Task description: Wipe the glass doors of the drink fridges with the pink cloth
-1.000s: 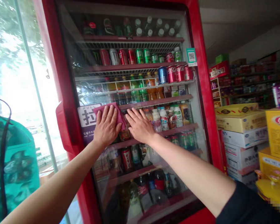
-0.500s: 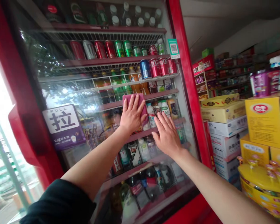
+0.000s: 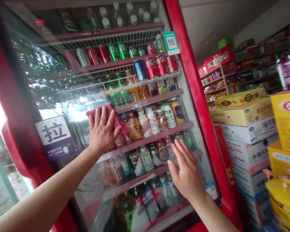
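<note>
Shop shelves (image 3: 263, 69) crowded with goods recede under a dim ceiling in the head view, well beyond the right hand (image 3: 185, 174) and to its right. Facing both hands is a red-framed drinks fridge (image 3: 187, 72), its glass door (image 3: 94, 199) carrying reflections of trees above the left hand (image 3: 101, 130). That hand lies flat with fingers spread over a pink cloth (image 3: 117, 120), pressing it to the pane; the cloth's edges show above the fingertips and beside the thumb. Fingers close together and thumb held apart, the right hand is raised, lower and to the right; whether its palm meets the glass I cannot tell.

Just left of the cloth hand is a white-and-purple PULL sticker (image 3: 56, 138), with the red door handle (image 3: 20, 151) farther left. Behind the glass, small bottles (image 3: 152, 121) stand between the hands and above the right one, and dark cans (image 3: 162, 150) sit just beside its fingertips. A blue can (image 3: 140, 70) and red cans (image 3: 160, 66) are higher up. Stacked cartons (image 3: 250, 132) and a yellow tub (image 3: 285, 199) lie right of the right hand.
</note>
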A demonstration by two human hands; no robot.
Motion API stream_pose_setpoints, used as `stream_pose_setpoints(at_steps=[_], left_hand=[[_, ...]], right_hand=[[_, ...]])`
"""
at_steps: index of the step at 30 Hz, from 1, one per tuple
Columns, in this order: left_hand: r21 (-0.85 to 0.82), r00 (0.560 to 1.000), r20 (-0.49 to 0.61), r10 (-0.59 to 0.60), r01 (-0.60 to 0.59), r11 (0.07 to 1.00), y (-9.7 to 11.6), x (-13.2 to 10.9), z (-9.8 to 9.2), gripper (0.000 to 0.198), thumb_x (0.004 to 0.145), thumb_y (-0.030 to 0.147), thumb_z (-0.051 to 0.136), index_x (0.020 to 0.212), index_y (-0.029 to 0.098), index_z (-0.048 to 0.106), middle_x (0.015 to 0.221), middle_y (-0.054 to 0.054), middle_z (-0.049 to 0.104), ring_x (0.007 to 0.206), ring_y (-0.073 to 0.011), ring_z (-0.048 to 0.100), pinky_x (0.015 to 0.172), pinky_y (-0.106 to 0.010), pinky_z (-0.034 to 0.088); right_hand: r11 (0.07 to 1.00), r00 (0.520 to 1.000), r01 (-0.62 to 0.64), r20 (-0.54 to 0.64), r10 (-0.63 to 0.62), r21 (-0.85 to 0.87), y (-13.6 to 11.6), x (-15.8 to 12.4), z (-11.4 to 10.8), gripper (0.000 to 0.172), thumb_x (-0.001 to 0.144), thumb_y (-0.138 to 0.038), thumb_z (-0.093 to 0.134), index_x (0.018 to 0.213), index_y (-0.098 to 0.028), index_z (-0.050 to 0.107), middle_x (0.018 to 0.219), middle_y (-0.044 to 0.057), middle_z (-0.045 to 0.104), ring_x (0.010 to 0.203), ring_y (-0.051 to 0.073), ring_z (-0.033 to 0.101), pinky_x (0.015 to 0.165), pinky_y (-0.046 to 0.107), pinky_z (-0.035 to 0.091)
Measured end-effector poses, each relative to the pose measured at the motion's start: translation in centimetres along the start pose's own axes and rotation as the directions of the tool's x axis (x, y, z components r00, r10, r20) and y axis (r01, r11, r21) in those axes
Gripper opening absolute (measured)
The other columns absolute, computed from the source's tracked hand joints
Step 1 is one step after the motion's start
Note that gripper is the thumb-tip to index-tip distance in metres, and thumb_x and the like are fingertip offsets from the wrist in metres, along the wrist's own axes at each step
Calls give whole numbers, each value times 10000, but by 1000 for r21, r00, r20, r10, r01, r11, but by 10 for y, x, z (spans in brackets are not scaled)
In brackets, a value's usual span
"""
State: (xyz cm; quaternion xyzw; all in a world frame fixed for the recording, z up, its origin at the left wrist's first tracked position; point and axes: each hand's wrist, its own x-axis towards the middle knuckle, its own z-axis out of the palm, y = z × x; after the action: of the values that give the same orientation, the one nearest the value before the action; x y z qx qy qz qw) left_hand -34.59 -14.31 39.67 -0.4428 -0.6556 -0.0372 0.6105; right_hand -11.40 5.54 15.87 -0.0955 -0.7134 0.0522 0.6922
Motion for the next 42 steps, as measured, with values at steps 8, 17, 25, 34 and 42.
stream_pose_setpoints(at_steps=[8, 17, 25, 34, 42], left_hand=[[-3, 990, 30, 140, -140, 990, 94, 86, 36, 799, 1085, 602, 452, 1751, 172, 352, 1865, -183, 166, 1744, -424, 95, 1388, -686, 59], [-96, 846, 188, 500, -491, 866, 175, 102, 55, 830, 1069, 634, 480, 1768, 217, 319, 1872, -112, 172, 1754, -359, 90, 1422, -602, 5], [-103, 980, -4, 201, -200, 974, 140, 143, 48, 851, 1070, 648, 415, 1765, 167, 312, 1868, -160, 167, 1750, -390, 92, 1403, -653, 23], [-141, 837, 172, 519, -501, 854, 226, 96, 69, 819, 1078, 601, 460, 1764, 176, 321, 1859, -115, 218, 1747, -382, 128, 1417, -639, 31], [-157, 775, 206, 597, -577, 802, 214, 115, 65, 837, 1062, 630, 478, 1765, 203, 323, 1856, -94, 233, 1746, -348, 159, 1424, -599, 24]], right_hand=[[993, 992, -118, 38, 116, 28, 18, -72, -10, 630, 1093, -318, 577, 1690, -180, 433, 1685, 145, 559, 1623, 371, 466, 1235, 625, 533], [989, 990, -138, 37, 136, 59, 36, -95, -14, 564, 1075, -306, 592, 1625, -213, 509, 1603, 145, 643, 1518, 374, 601, 1124, 617, 640], [986, 988, -151, 56, 147, 64, 46, -104, -33, 394, 1075, -271, 592, 1463, -216, 635, 1451, 132, 748, 1376, 336, 717, 1051, 545, 697], [982, 986, -166, 36, 163, 86, 43, -95, -40, 212, 1068, -218, 585, 1241, -230, 707, 1169, 95, 829, 1081, 272, 818, 910, 457, 731], [978, 984, -180, 10, 180, 102, 43, -92, -46, 190, 1062, -208, 587, 1203, -234, 713, 1126, 95, 828, 1035, 265, 821, 888, 437, 727]])
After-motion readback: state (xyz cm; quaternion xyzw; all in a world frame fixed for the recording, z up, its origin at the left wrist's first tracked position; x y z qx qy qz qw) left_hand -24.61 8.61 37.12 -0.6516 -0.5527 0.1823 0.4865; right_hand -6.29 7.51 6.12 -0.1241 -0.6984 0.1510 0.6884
